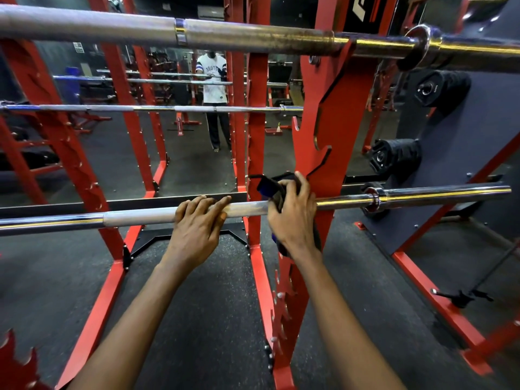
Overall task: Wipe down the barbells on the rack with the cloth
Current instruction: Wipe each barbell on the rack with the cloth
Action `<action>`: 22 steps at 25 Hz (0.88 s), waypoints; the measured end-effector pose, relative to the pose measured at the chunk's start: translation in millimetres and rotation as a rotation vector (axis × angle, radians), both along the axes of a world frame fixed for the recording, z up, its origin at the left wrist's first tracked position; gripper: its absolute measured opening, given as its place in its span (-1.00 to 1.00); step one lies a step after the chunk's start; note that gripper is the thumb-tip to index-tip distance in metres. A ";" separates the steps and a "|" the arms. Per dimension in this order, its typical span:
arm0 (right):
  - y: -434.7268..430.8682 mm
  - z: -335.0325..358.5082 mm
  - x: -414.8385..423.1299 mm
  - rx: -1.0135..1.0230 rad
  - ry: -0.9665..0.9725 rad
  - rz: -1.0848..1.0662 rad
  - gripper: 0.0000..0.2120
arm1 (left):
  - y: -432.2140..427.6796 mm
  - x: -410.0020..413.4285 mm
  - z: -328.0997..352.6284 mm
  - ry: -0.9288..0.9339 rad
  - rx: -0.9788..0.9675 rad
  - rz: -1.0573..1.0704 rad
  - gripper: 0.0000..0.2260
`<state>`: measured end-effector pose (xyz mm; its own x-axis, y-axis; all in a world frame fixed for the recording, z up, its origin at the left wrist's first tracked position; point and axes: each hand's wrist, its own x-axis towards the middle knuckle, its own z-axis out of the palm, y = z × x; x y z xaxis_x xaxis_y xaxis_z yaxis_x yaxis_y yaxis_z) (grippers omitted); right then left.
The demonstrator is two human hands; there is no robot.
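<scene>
**Cloth clamped on the lower barbell at the rack upright**

The lower barbell runs across the view from 9 to 3 o'clock and passes the red rack upright. Just off centre toward 4 o'clock, the right hand clenches the dark cloth round the shaft, right beside the upright. Toward 8 o'clock, the left hand has its fingers curled over the dull grey knurled section.

The bar looks heavy and rigid, so it should take firm rubbing without shifting. Its smooth chrome is probably slick, while the knurling gives grip and may snag the soft, limp cloth. The surest hold is likely the cloth wrapped fully round the shaft.

The upper barbell, at 12 o'clock, looks stained near its collar.

The left thumb, the hook under the right hand and the lower bar's left end are hidden or cut off. A mirror behind makes it hard to tell which farther bars are real
</scene>
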<state>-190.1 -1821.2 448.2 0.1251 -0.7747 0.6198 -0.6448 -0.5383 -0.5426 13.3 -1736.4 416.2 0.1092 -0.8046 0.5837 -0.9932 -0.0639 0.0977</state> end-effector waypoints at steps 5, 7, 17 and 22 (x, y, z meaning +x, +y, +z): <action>-18.9 17.4 -12.6 0.065 -0.241 0.224 -0.52 | 0.4 -0.8 0.6 -0.001 0.006 0.003 -0.56; -16.6 12.2 -16.8 0.054 -0.270 0.160 -0.56 | -0.1 -1.9 0.7 -0.002 0.009 0.007 -0.56; 3.7 -30.9 3.2 -0.142 0.128 0.112 -0.35 | 5.3 11.9 4.4 -0.043 0.040 0.016 -0.56; -2.1 -21.4 20.5 -0.142 -0.082 -0.042 -0.61 | 28.3 46.0 5.5 -0.038 0.097 0.085 -0.51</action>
<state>-169.6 -1823.3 426.8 0.0391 -0.6818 0.7305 -0.6252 -0.5870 -0.5144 59.3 -1708.1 421.7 0.1584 -0.8463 0.5087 -0.9867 -0.1551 0.0492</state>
